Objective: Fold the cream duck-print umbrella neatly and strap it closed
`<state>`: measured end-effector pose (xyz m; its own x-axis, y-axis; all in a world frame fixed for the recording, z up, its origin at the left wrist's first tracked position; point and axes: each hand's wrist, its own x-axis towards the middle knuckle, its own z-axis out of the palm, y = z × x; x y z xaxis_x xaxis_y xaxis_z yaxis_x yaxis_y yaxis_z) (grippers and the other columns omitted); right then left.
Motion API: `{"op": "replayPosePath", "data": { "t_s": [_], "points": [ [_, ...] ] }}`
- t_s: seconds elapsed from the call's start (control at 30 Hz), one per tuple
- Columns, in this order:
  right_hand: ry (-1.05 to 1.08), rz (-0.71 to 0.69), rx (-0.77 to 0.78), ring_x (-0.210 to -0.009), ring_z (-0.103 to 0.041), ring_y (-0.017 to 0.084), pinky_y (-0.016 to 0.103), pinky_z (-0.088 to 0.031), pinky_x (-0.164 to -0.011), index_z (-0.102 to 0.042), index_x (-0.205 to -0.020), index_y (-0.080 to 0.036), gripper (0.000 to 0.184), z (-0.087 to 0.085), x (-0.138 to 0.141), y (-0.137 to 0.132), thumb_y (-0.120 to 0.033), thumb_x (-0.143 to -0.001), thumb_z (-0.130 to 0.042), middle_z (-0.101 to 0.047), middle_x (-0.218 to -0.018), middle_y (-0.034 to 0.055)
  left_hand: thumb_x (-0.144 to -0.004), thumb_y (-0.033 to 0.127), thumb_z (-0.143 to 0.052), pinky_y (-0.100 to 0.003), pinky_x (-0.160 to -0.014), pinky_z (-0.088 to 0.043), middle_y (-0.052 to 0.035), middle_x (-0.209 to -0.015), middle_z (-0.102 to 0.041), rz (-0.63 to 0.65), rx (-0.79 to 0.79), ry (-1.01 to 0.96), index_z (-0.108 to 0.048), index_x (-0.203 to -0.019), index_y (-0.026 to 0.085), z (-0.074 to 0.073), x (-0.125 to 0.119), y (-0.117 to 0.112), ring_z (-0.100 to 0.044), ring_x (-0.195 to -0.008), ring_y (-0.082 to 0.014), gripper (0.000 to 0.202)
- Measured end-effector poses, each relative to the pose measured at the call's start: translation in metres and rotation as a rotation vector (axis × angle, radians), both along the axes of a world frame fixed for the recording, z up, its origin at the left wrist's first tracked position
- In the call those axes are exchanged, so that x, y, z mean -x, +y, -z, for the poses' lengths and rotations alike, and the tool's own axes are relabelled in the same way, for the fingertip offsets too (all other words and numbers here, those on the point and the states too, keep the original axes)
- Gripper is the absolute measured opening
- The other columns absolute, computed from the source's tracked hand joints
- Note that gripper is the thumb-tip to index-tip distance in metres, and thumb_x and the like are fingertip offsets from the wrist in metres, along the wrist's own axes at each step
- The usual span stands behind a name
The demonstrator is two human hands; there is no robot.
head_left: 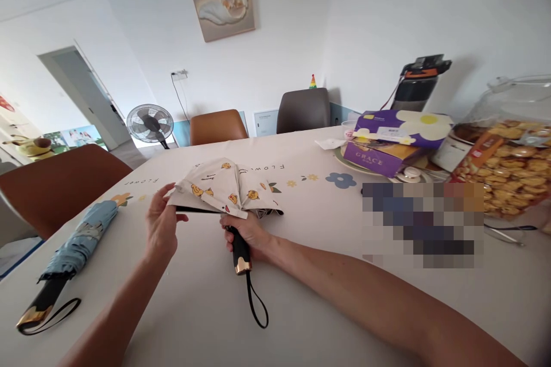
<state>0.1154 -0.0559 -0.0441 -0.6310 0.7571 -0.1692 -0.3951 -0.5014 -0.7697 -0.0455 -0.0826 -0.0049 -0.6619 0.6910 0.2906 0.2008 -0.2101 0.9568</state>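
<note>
A cream folding umbrella (215, 186) with small yellow cartoon prints is before me, its canopy collapsed but loose and fanned out. Its black handle, with a gold end and a black wrist loop, points toward me. My right hand (249, 235) is wrapped round the top of the handle, by the canopy's lower edge. On the left, my left hand (163, 221) pinches the edge of a canopy panel between thumb and fingers. A light blue folded umbrella (81, 241) with a black and gold handle lies on the table at the left, apart from my hands.
On the right of the table (310, 309) are a purple tissue box (400, 129), a purple and gold box (374, 157), a dark bottle (415, 89) and a clear tub of snacks (516, 166). A blurred patch covers something nearby. Chairs (219, 127) and a fan (150, 123) stand beyond.
</note>
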Motion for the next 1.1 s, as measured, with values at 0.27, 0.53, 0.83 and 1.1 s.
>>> {"op": "replayPosePath", "data": {
  "t_s": [0.27, 0.53, 0.83, 1.1],
  "points": [
    [0.009, 0.006, 0.017, -0.042, -0.039, 0.005, 0.02, -0.038, -0.037, -0.05, -0.066, -0.016, 0.02, 0.001, -0.002, 0.003, -0.022, -0.06, -0.067, -0.047, -0.058, -0.0054, -0.068, 0.02, -0.05, -0.024, -0.072, -0.049, -0.0034, -0.107, -0.054, -0.03, 0.077, 0.387, -0.058, -0.113, 0.029, 0.023, 0.017, 0.003, -0.054, -0.1, -0.0172, 0.047],
    [0.035, 0.008, 0.031, -0.043, -0.039, 0.005, 0.02, -0.037, -0.038, -0.05, -0.068, -0.016, 0.017, 0.001, -0.002, 0.003, -0.021, -0.064, -0.066, -0.047, -0.061, -0.0046, -0.071, 0.031, -0.057, -0.041, -0.097, -0.038, -0.0137, -0.132, -0.039, -0.092, 0.411, 0.724, -0.029, -0.134, 0.021, 0.042, 0.028, 0.008, -0.039, -0.122, -0.0267, 0.07],
    [-0.029, -0.016, 0.05, -0.038, -0.036, 0.005, 0.02, -0.034, -0.038, -0.048, -0.063, -0.015, 0.016, -0.004, -0.004, 0.002, -0.022, -0.066, -0.062, -0.043, -0.048, -0.0057, -0.075, 0.028, -0.05, -0.045, -0.103, -0.026, -0.0155, -0.137, -0.033, -0.123, 0.587, 0.926, -0.022, -0.136, 0.018, 0.046, 0.019, 0.006, -0.029, -0.129, -0.027, 0.068],
    [-0.035, -0.002, 0.04, -0.04, -0.036, 0.005, 0.02, -0.034, -0.038, -0.048, -0.062, -0.016, 0.018, -0.005, -0.003, 0.001, -0.024, -0.064, -0.063, -0.044, -0.05, -0.0055, -0.079, 0.023, -0.043, -0.055, -0.104, -0.016, -0.0129, -0.138, -0.039, -0.068, 0.738, 1.246, -0.064, -0.089, 0.02, 0.047, 0.021, 0.003, -0.023, -0.133, -0.0278, 0.023]
  ]
}}
